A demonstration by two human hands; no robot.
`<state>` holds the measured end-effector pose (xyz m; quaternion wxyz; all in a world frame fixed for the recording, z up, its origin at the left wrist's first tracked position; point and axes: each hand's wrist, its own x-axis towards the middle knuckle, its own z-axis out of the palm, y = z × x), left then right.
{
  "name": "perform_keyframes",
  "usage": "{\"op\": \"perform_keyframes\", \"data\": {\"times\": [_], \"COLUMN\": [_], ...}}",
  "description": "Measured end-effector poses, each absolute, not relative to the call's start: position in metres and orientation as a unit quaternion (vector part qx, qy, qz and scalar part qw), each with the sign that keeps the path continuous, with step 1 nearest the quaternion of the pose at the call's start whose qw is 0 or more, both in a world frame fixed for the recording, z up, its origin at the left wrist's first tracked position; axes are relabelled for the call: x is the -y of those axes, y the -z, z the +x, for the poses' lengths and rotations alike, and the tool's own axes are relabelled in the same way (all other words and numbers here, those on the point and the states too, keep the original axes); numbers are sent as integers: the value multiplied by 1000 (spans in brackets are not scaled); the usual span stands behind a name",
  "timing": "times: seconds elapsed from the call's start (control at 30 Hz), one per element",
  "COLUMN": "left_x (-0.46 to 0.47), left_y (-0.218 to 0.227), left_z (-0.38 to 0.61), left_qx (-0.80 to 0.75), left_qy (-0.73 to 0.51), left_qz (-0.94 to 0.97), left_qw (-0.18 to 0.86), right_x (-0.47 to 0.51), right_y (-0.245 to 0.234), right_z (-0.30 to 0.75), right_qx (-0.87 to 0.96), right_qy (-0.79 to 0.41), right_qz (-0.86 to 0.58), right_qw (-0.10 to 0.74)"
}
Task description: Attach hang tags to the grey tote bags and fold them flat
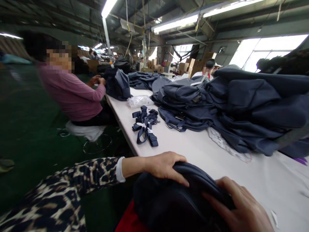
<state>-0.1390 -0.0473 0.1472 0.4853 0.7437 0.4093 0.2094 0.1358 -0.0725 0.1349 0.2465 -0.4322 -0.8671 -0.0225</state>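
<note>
A dark backpack sits at the bottom centre of the frame, by the edge of the table. The left hand curves over its padded top; the right hand grips its right edge. Navy straps and piled navy bags lie beyond, with a co-worker seated at upper left.

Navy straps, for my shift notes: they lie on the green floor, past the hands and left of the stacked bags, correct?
Not quite: the head view shows the straps on the white table, not on the green floor. They do lie past the left hand and right hand, and left of the stacked bags.
</note>
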Motion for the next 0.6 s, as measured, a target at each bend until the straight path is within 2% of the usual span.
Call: {"op": "perform_keyframes", "data": {"times": [0.13,0.3,0.4,0.53,0.6], "left_x": [28,-11,-38,-62,-69], "left_y": [-117,-73,-44,-14,-6], "left_z": [-132,-126,-117,-105,-103], "left_qx": [-402,-436,-458,-474,-481], "left_qy": [-228,-216,-164,-116,-105], "left_qz": [698,592,588,619,637], "left_qw": [546,643,646,615,593], "right_x": [72,112,145,164,164], "right_y": [-138,-129,-88,-11,15], "right_z": [153,230,265,282,284], "right_qx": [846,789,767,788,788], "right_qy": [30,79,95,121,119], "right_qz": [-476,-563,-607,-597,-600], "right_qw": [239,233,185,91,70]}}
